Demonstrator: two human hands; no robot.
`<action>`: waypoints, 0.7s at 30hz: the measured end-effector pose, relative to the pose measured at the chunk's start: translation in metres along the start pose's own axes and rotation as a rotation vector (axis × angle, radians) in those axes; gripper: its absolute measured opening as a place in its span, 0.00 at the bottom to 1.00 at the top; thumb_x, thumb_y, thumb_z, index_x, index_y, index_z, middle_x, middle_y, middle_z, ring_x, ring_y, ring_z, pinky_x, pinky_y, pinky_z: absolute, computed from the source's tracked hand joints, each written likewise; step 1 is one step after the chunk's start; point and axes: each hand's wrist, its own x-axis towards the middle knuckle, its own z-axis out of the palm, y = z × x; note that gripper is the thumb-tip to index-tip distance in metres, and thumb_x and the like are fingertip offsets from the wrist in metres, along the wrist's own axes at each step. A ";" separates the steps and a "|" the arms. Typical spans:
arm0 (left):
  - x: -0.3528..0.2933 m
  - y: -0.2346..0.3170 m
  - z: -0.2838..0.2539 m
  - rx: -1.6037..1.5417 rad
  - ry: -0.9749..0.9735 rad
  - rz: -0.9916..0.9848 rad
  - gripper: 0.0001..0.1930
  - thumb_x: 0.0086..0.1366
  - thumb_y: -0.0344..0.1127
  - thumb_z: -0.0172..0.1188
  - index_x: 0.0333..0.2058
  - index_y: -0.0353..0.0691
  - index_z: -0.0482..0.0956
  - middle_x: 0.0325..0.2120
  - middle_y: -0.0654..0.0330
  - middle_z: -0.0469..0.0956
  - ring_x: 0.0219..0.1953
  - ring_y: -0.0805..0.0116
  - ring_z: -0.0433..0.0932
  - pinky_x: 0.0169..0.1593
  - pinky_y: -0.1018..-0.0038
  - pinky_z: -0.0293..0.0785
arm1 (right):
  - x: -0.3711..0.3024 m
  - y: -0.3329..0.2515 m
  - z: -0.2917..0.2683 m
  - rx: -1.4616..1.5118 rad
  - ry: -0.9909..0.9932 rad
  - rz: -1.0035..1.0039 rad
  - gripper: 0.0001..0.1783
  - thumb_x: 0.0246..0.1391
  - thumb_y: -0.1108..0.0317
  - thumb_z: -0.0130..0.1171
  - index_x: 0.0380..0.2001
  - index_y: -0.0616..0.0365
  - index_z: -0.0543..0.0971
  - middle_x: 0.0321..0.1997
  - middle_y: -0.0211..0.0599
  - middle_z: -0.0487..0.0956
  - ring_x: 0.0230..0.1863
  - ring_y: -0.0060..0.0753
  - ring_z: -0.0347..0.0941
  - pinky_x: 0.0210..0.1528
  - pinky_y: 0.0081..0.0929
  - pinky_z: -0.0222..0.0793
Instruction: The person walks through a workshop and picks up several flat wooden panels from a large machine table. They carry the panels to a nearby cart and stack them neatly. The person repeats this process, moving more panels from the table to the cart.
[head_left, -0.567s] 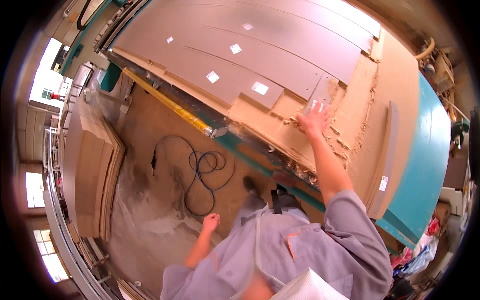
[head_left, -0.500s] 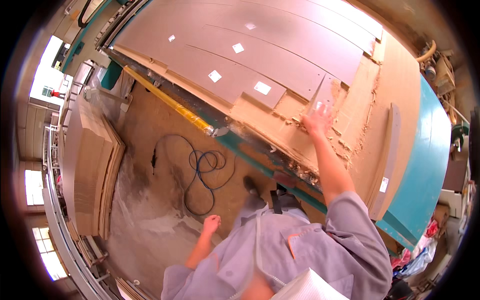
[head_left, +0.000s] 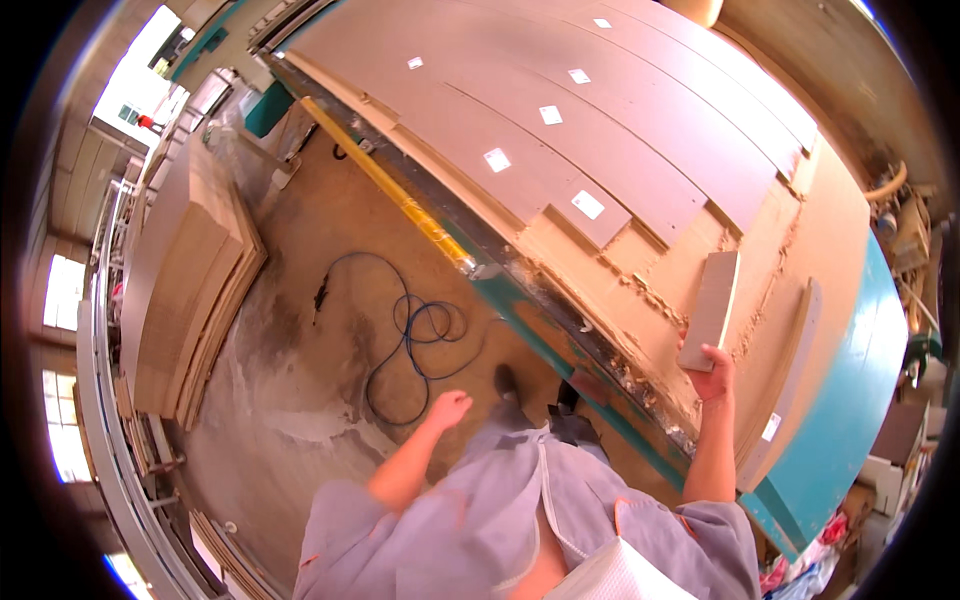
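A short, narrow grey-faced board (head_left: 714, 300) is gripped at its near end by my right hand (head_left: 712, 374), thumb and fingers closed around it. It is raised above the machine bed, near the dust and chips. My left hand (head_left: 450, 409) hangs over the floor at my left side, fingers curled in, with nothing visible in it. Beyond the held board, cut grey panels (head_left: 590, 130) with small white labels lie on the tan base board (head_left: 660, 268). A long grey strip (head_left: 785, 380) with one label rests to the right of my right hand.
A yellow bar (head_left: 390, 188) runs along the machine's near-left edge, and a teal table (head_left: 850, 370) extends at the right. On the floor lie a coiled blue hose (head_left: 408, 340) and, further left, a stack of boards (head_left: 190, 290). Wood chips (head_left: 640, 290) litter the base board.
My right hand has picked up the short board from the panel layout and drawn it toward me. My left hand has shifted slightly right and up. The whole view has turned somewhat.
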 end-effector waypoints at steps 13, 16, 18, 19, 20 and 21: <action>0.011 0.219 -0.027 -1.518 0.325 -0.047 0.14 0.60 0.34 0.54 0.42 0.32 0.75 0.39 0.55 0.76 0.43 0.64 0.75 0.48 0.68 0.70 | 0.008 0.161 0.240 -1.497 -0.523 -0.487 0.44 0.33 0.76 0.56 0.61 0.47 0.60 0.54 0.56 0.62 0.57 0.59 0.57 0.58 0.46 0.55; 0.032 0.141 -0.058 -1.862 0.451 0.024 0.15 0.59 0.31 0.53 0.44 0.30 0.73 0.40 0.52 0.76 0.46 0.58 0.74 0.52 0.65 0.69 | -0.009 0.168 0.264 -1.606 -0.737 -0.465 0.46 0.29 0.77 0.56 0.60 0.44 0.62 0.56 0.54 0.60 0.59 0.57 0.56 0.58 0.46 0.54; 0.010 0.117 -0.104 -1.919 0.503 0.164 0.17 0.59 0.30 0.52 0.46 0.29 0.72 0.41 0.50 0.76 0.47 0.55 0.73 0.55 0.63 0.67 | -0.014 0.170 0.275 -1.633 -0.819 -0.468 0.46 0.29 0.77 0.56 0.60 0.43 0.62 0.56 0.54 0.60 0.59 0.57 0.56 0.58 0.45 0.54; 0.014 0.082 -0.112 -1.893 0.652 0.173 0.17 0.59 0.32 0.52 0.45 0.28 0.72 0.41 0.51 0.76 0.47 0.57 0.74 0.53 0.63 0.68 | -0.018 0.173 0.279 -1.646 -0.866 -0.470 0.46 0.29 0.77 0.56 0.59 0.42 0.62 0.56 0.53 0.60 0.59 0.56 0.56 0.58 0.45 0.54; -0.001 0.082 -0.132 -1.816 0.735 0.258 0.16 0.61 0.36 0.52 0.44 0.31 0.73 0.41 0.53 0.76 0.46 0.60 0.74 0.52 0.66 0.68 | -0.018 0.175 0.282 -1.654 -0.885 -0.496 0.45 0.29 0.77 0.56 0.59 0.42 0.63 0.56 0.53 0.60 0.59 0.55 0.56 0.58 0.44 0.54; -0.005 0.066 -0.143 -1.858 0.804 0.323 0.16 0.61 0.37 0.53 0.45 0.34 0.71 0.42 0.54 0.75 0.47 0.61 0.73 0.52 0.66 0.67 | -0.016 0.178 0.287 -1.632 -0.895 -0.512 0.45 0.29 0.77 0.56 0.59 0.42 0.63 0.56 0.53 0.60 0.59 0.56 0.56 0.58 0.45 0.54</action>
